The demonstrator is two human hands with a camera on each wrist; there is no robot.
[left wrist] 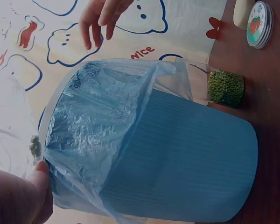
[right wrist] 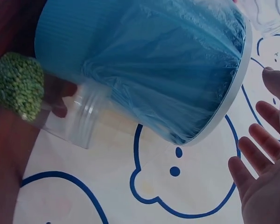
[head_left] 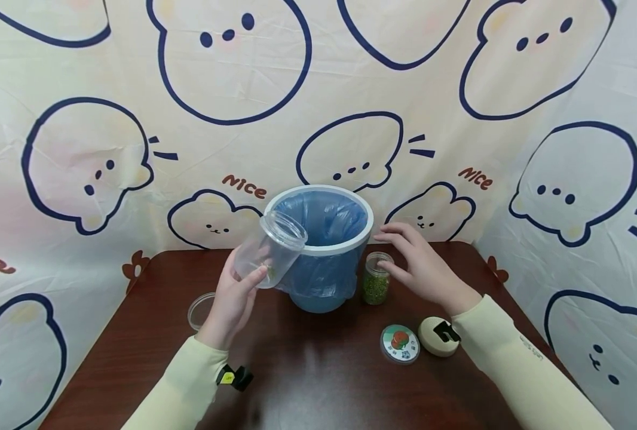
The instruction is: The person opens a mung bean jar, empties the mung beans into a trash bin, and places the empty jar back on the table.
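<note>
My left hand grips a clear plastic jar, tilted with its open mouth up by the left rim of the blue waste bin. A small greenish clump shows inside this jar. The bin is lined with a blue plastic bag under a white rim ring. Just right of the bin, my right hand hovers with fingers apart and nothing held. Below its fingertips stands an uncovered clear jar of small green beans, upright on the table and filled partway.
On the dark wooden table lie a round lid with a tomato picture and a cream round lid, both at right. A clear lid lies at left, partly behind the left hand. Cartoon-printed cloth hangs behind.
</note>
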